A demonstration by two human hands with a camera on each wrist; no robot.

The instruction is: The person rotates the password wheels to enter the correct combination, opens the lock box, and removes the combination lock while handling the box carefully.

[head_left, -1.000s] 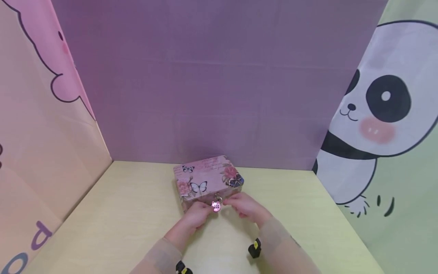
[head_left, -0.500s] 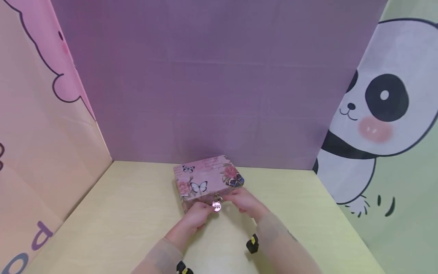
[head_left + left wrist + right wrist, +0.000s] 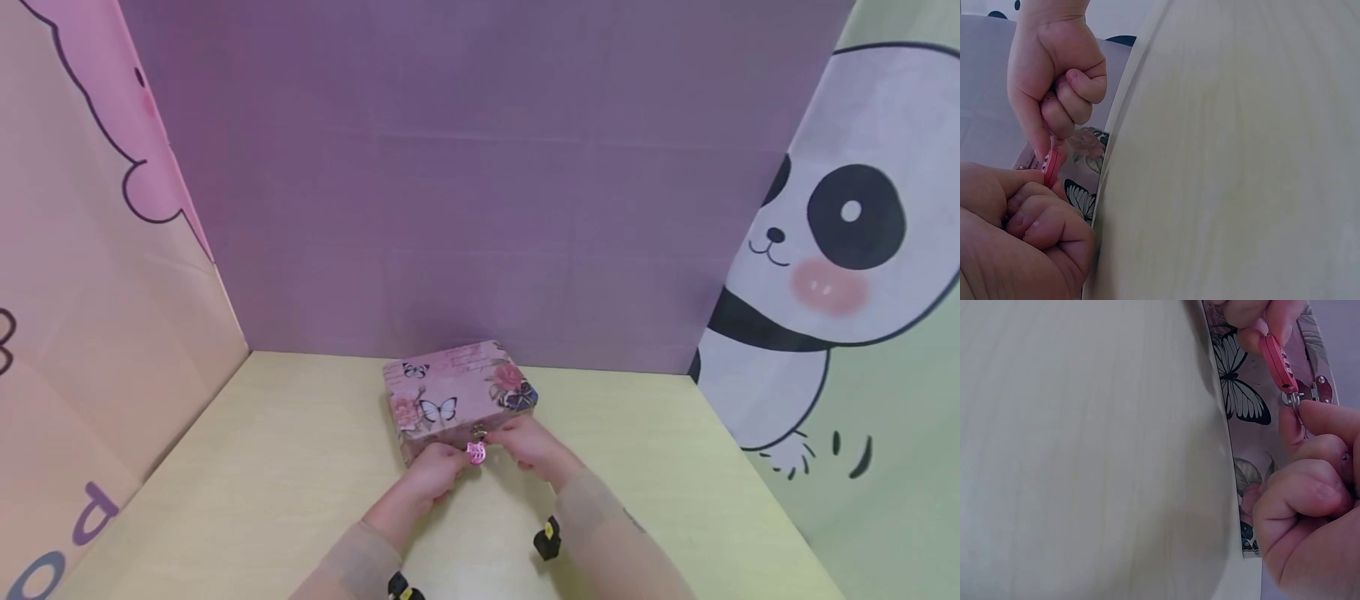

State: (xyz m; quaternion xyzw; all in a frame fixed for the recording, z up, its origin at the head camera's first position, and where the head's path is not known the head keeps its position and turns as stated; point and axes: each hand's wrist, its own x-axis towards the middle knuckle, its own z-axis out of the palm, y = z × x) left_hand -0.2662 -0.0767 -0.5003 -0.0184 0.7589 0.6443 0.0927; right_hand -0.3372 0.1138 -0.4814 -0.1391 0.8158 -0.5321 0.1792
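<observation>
A pink box [image 3: 468, 387] printed with butterflies and roses lies on the table, its lid down. At its front hangs a small pink animal-shaped combination padlock [image 3: 476, 452], with number dials on its edge [image 3: 1280, 362]. My left hand [image 3: 433, 472] pinches the padlock body between thumb and finger, the other fingers curled. From the other side, my right hand [image 3: 531, 443] pinches the metal shackle [image 3: 1296, 402] beside the box's metal latch [image 3: 1322, 390]. Whether the shackle is still through the latch I cannot tell; fingers partly cover it.
The pale wooden table [image 3: 315, 433] extends around the box. A purple backdrop [image 3: 480, 183] rises close behind it. Printed side panels stand left and right, the right one with a panda [image 3: 817, 300]. Black wrist-worn pieces [image 3: 548, 538] sit under both forearms.
My right hand has shifted slightly left and now pinches at the shackle. The padlock has turned a little in my left hand. The box stays in place.
</observation>
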